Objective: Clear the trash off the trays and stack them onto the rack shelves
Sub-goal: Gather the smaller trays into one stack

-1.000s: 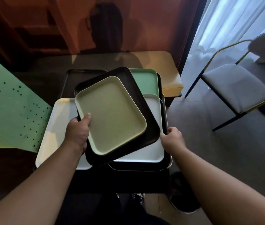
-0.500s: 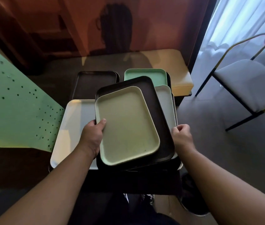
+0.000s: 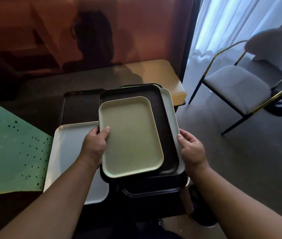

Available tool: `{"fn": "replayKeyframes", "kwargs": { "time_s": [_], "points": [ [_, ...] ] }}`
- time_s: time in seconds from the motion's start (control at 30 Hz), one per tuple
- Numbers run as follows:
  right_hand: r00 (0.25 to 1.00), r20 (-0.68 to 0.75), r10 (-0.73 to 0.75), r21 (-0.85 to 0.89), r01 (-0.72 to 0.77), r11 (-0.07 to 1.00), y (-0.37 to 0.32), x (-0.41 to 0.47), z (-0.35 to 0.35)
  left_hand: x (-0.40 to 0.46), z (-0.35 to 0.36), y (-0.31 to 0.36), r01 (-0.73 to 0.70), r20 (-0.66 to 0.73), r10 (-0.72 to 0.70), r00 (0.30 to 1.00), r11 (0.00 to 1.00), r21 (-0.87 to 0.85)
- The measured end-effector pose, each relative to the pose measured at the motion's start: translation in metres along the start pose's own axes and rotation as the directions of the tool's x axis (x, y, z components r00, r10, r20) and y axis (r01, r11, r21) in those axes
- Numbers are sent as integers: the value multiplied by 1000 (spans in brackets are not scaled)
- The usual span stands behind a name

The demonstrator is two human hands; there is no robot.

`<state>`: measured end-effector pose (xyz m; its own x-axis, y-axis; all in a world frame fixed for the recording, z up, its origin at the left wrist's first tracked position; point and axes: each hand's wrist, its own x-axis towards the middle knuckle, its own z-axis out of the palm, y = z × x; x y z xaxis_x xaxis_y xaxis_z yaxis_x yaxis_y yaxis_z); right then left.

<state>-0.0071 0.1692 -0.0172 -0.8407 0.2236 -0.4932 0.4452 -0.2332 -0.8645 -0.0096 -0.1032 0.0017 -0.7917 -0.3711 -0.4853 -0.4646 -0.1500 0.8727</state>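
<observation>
A small pale yellow-green rectangular plastic tray with rounded corners and a shallow raised rim is seen lying flat inside a larger dark brown rectangular tray. Its surface is matte, bare of trash and faintly speckled. The pale tray's left edge is gripped by the left hand, thumb laid on the top surface and the other fingers curled underneath both trays. Beneath the dark brown tray, a white rectangular tray is visible along the right side, and its right edge is held by the right hand, fingers closed over the rim. Under that, a black tray sticks out towards the viewer. To the left of the pale tray, a large white tray lies flat, with another dark tray behind it. A green perforated panel is seen further left.
</observation>
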Motion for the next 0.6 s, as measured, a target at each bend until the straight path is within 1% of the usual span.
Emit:
{"fn": "replayKeyframes", "kwargs": {
  "time_s": [0.17,0.27,0.3,0.37,0.4,0.43,0.47,0.53,0.6],
  "points": [
    [994,45,95,216,-103,971,3,-9,24,16,-12,15,68,171,-58,984,996,-51],
    [985,64,158,239,-169,956,2,-10,35,26,-19,21,43,226,-34,973,998,-34],
    [978,101,182,239,-201,950,0,-10,39,29,-20,23,24,240,-17,971,999,-24],
    [970,108,218,115,-231,966,-1,-10,46,35,-19,23,-41,252,37,967,999,10],
    [974,84,210,0,-211,977,1,-8,50,37,-16,21,-74,257,64,964,997,31],
    [983,19,184,-122,-180,976,4,-6,52,36,-12,21,-100,256,85,963,994,48],
    [989,-30,147,-208,-150,967,5,-6,54,34,-8,21,-110,248,92,964,992,58],
    [992,-66,106,-280,-121,953,7,-3,54,31,1,21,-118,210,98,973,990,82],
    [992,-86,91,-335,-115,935,5,2,48,27,10,23,-89,133,71,989,987,135]
  ]
}}
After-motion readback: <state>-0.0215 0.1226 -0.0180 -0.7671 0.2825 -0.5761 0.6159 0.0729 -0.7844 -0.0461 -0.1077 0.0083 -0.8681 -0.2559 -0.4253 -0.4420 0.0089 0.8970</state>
